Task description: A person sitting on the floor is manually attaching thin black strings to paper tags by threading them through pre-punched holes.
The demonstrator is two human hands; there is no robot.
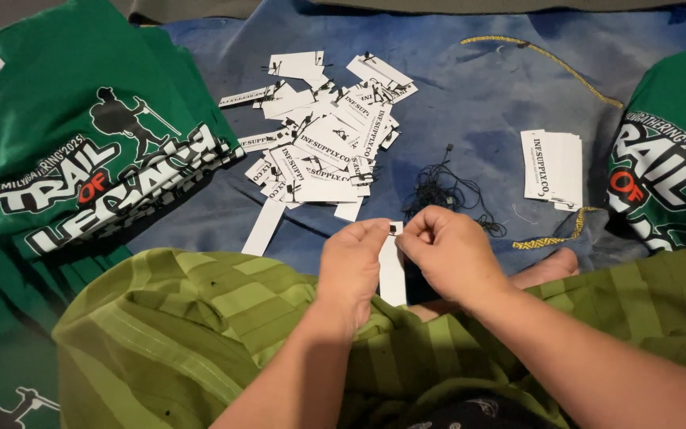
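Pinching the top end of a white paper tag (pixel 392 266), the left hand (pixel 348 270) and right hand (pixel 450 254) are meeting above the lap, the tag's long axis hanging downward between them.

A heap of tags (pixel 323 139) lies left of the tangled strings (pixel 446 193); a neat tag stack (pixel 553 168) sits right, shirts (pixel 81 143) flanking both sides.

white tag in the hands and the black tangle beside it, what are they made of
The white tag looks like thin matte card: flat, stiff, crisp edges. The black tangle looks like fine string or thread, loose limp loops; fibre unclear. Left hand and right hand both pinch the tag's top.
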